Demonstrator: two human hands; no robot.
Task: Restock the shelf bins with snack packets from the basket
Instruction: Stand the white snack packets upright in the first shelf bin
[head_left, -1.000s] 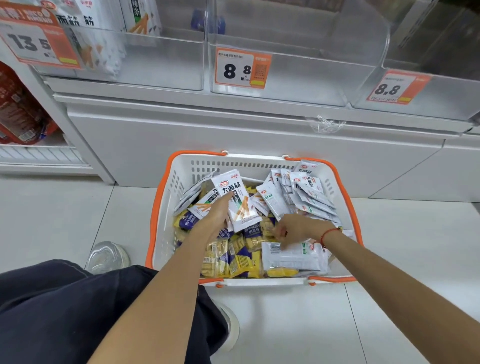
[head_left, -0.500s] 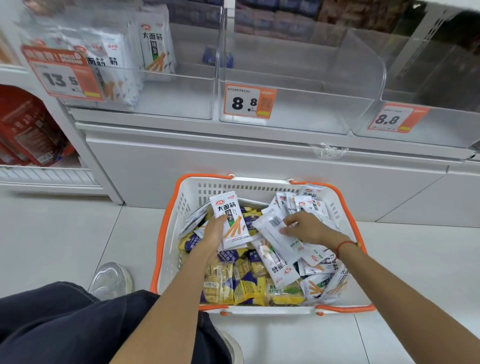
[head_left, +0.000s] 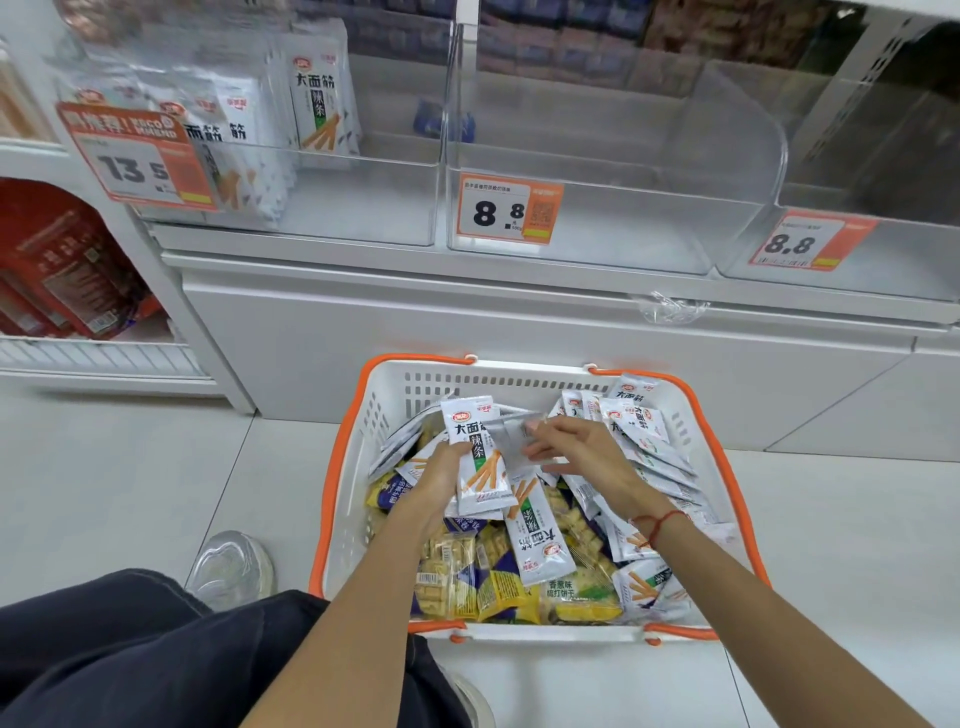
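The left hand (head_left: 436, 480) curls its fingers round a white snack packet (head_left: 475, 457) printed 大面筋 辣条 with orange sticks, held upright over the basket (head_left: 353, 467). The right hand (head_left: 576, 449) pinches a second, blurred silvery packet (head_left: 511, 439) just beside it. Both forearms reach down into the orange-rimmed white basket on the floor, heaped with white and yellow packets. Above, clear shelf bins (head_left: 597, 228) carry price tags reading 13.5 and 8.8 (head_left: 509, 210).

"13.5" on left bin tag (head_left: 136, 165), "8.8" on middle tag (head_left: 510, 210) and right tag (head_left: 808, 242)
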